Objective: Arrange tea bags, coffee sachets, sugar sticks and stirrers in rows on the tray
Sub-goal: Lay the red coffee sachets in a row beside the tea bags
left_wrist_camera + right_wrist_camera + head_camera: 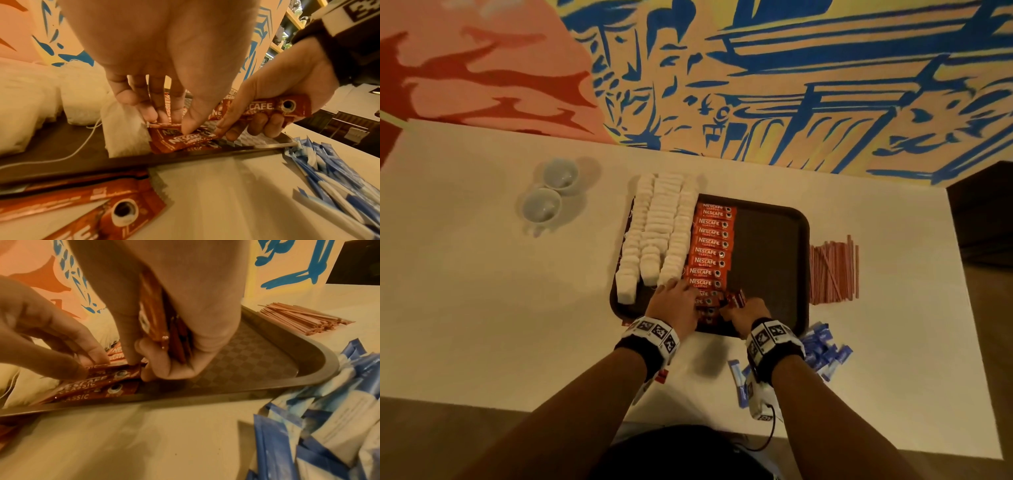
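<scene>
A dark tray carries rows of white tea bags on its left and one row of red coffee sachets beside them. At the near end of that row my left hand lies over the sachets. Its thumb and fingertips press on a sachet. My right hand grips a bundle of sachets in its palm. Its index finger reaches down to the sachets on the tray. Pink stirrers and blue sugar sticks lie on the table.
Two cups stand at the back left of the white table. Loose sachets lie on the table in front of the tray's near rim. The tray's right half is bare. A painted wall runs behind the table.
</scene>
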{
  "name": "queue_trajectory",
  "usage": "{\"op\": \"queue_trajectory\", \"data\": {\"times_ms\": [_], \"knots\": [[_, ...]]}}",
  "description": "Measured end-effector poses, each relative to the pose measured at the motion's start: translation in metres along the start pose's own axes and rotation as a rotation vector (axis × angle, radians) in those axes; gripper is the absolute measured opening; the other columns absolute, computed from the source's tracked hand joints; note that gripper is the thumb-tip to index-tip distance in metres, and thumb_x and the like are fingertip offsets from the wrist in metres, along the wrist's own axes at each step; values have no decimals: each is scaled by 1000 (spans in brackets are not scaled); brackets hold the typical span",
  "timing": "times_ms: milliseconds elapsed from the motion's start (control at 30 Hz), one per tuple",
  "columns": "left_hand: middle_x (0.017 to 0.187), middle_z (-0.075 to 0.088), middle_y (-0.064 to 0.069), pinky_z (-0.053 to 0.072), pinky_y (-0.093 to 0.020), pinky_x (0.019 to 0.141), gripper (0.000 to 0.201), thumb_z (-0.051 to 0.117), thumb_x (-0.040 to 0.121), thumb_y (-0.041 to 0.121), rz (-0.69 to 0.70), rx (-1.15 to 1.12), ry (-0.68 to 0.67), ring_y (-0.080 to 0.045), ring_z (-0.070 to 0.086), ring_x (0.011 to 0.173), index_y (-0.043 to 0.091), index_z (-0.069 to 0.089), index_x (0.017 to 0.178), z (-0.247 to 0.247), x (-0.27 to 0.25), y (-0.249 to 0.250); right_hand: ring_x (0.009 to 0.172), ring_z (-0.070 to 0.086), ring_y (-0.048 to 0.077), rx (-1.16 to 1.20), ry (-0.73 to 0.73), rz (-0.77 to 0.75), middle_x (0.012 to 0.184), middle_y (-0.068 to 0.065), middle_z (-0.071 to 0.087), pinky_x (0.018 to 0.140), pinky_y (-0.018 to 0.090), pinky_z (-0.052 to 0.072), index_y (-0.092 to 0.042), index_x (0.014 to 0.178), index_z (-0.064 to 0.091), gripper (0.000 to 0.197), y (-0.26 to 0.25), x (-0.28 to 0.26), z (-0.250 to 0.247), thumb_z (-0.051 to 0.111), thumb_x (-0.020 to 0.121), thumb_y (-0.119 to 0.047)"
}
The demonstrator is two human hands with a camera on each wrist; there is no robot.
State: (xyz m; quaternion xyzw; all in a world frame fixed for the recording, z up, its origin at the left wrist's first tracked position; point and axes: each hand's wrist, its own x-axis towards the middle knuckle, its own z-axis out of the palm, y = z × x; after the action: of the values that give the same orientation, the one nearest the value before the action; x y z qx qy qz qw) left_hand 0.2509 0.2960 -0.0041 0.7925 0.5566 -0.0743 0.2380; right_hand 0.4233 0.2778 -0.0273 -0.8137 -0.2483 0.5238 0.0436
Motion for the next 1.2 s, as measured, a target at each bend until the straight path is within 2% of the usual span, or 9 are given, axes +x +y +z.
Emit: {"op": "queue_trajectory", "data": {"times_ms": [267, 400, 667, 800, 900, 1000, 1100, 1200], "knots": [[143, 50, 0, 33, -41, 115, 44, 60, 93, 28, 1, -1, -43, -23, 40, 136, 23, 55, 136, 1, 2, 1, 91, 68, 27, -40, -8, 9, 106, 12, 69, 83, 40, 59, -6, 115, 64, 41, 0, -1, 6, 77, 84, -30], [142, 51, 0, 34, -42, 114, 43, 61, 92, 27, -3, 2, -48, -24, 40, 135, 22, 56, 135, 0, 3, 2, 92, 68, 26, -51, -12, 18, 106, 11, 69, 82, 39, 58, -7, 116, 63, 47, 4, -2, 4, 81, 81, -32], [138, 53, 2, 39, -40, 109, 40, 61, 92, 24, 11, 14, -22, -23, 44, 129, 24, 59, 132, -10, -2, 3, 94, 69, 28, -62, 3, -11, 108, 12, 70, 87, 42, 59, -6, 118, 63, 52, 7, -15, -8, 83, 80, -35], [131, 57, 3, 44, -38, 103, 34, 57, 94, 28, -4, -33, 54, -22, 49, 124, 26, 61, 128, -32, -4, 7, 92, 66, 25, 70, -2, -80, 107, 11, 69, 77, 36, 54, -6, 119, 63, 50, -7, -33, -35, 78, 85, -40], [123, 61, 5, 46, -36, 102, 30, 57, 94, 29, -33, -160, 117, -19, 55, 118, 30, 64, 124, -57, -7, 13, 83, 63, 22, 190, -82, -161, 98, 9, 68, 66, 30, 48, -7, 113, 64, 37, -27, -63, -63, 71, 91, -36], [116, 68, 7, 52, -34, 96, 26, 64, 93, 31, -38, -370, 147, -12, 62, 105, 30, 68, 119, -83, -15, 23, 79, 62, 22, 375, -184, -237, 85, 6, 66, 72, 36, 49, -9, 105, 67, 28, -40, -93, -83, 65, 93, -34], [109, 69, 16, 52, -30, 96, 20, 65, 94, 37, 28, -561, 138, -1, 62, 100, 31, 70, 113, -106, -31, 38, 77, 67, 21, 677, -221, -354, 78, 3, 71, 72, 37, 52, -4, 115, 68, 30, -42, -121, -94, 60, 99, -28], [112, 68, 20, 46, -25, 96, 25, 58, 97, 49, 132, -645, 117, 4, 60, 106, 34, 72, 112, -127, -54, 54, 81, 74, 22, 813, -267, -490, 87, 7, 76, 73, 37, 54, -7, 109, 70, 31, -39, -149, -100, 56, 102, -33]]}}
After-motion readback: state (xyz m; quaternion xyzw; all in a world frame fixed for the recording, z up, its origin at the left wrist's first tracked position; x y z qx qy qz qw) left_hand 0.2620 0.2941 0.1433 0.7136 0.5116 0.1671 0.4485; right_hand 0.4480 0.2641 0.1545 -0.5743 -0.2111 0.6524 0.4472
